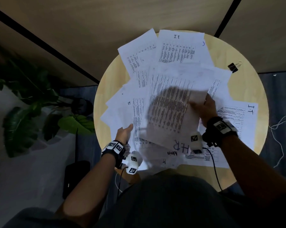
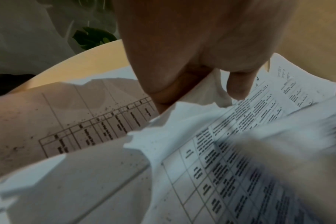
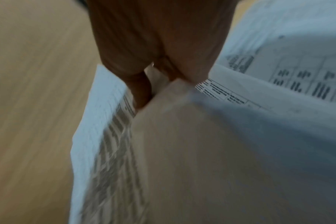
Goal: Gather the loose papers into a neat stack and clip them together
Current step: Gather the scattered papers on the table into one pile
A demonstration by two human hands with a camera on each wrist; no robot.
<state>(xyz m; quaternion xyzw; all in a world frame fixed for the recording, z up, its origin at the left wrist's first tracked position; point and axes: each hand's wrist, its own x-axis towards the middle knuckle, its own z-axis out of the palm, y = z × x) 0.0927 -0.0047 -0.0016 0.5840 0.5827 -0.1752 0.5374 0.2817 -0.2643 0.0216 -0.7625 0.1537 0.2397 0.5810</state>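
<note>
Several loose printed sheets (image 1: 176, 51) lie fanned and overlapping across a round wooden table (image 1: 252, 89). My right hand (image 1: 203, 104) pinches the corner of one sheet (image 1: 172, 112), which is lifted above the pile and blurred by motion. The right wrist view shows the right hand (image 3: 159, 87) with its fingers (image 3: 140, 91) and thumb closed on that sheet (image 3: 201, 151). At the pile's near left edge my left hand (image 1: 129, 129) grips some papers (image 1: 137, 116), thumb on top. In the left wrist view the left hand's fingertips (image 2: 238, 87) touch these papers (image 2: 211, 159). A black binder clip (image 1: 233, 67) lies alone at the table's far right.
A leafy potted plant (image 1: 40, 99) stands on the floor to the left of the table. A black object (image 1: 74, 175) lies on the floor by my left elbow. A white cord (image 1: 278, 129) trails on the floor at the right. A wood-look wall rises behind the table.
</note>
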